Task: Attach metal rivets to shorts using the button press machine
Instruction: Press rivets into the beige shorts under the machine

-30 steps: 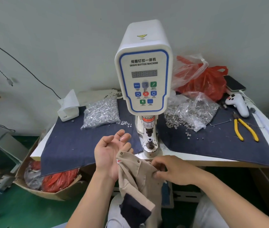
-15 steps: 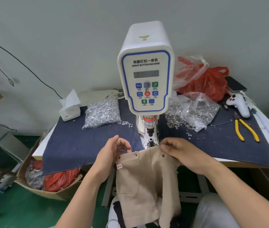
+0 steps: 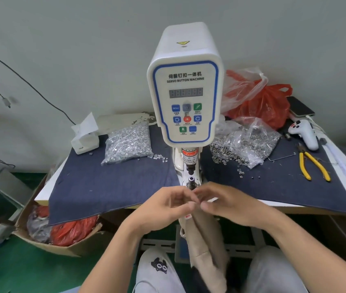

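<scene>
The white servo button press machine [image 3: 186, 85] stands at the table's middle, its lower die [image 3: 191, 181] just beyond my fingers. Beige shorts [image 3: 205, 246] hang bunched below the table edge, over my lap. My left hand [image 3: 163, 206] and my right hand [image 3: 225, 203] meet in front of the die, fingertips together, each pinching the top edge of the shorts. The gripped cloth is mostly hidden by my fingers. A clear bag of silver rivets [image 3: 128, 142] lies left of the machine, and an open bag of ring-shaped rivet parts [image 3: 246, 143] lies to its right.
Dark denim cloth [image 3: 108, 187] covers the table. Yellow pliers [image 3: 313, 163], a white handheld controller [image 3: 305, 133], a phone [image 3: 301, 106] and a red plastic bag [image 3: 263, 102] sit at the right. A tissue box [image 3: 85, 137] stands back left. A cardboard box [image 3: 47, 242] sits on the floor left.
The shorts were spread wide between my hands half a second ago. Now both hands have come together in front of the die, and the cloth hangs bunched in a narrow fold.
</scene>
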`<action>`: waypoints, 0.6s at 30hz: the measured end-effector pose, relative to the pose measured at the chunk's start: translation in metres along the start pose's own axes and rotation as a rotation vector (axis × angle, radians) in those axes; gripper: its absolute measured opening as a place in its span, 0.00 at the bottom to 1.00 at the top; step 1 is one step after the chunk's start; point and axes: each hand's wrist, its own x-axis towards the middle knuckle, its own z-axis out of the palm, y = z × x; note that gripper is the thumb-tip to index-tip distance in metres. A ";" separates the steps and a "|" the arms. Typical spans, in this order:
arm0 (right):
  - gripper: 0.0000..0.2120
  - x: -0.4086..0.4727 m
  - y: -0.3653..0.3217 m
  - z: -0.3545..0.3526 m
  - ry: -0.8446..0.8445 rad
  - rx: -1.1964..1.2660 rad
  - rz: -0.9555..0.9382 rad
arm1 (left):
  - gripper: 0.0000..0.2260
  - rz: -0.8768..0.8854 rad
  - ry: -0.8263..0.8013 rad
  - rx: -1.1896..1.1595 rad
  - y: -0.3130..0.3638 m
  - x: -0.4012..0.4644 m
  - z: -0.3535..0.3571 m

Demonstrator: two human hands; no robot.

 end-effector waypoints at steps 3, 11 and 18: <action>0.13 0.001 0.002 0.006 0.073 0.141 0.018 | 0.08 0.026 0.012 -0.122 0.001 0.010 0.008; 0.11 0.005 0.011 0.002 0.037 0.198 -0.061 | 0.10 -0.081 -0.097 0.181 -0.008 0.010 -0.006; 0.11 0.013 0.014 -0.006 -0.173 0.113 0.052 | 0.10 0.062 0.137 -0.471 -0.022 0.010 0.001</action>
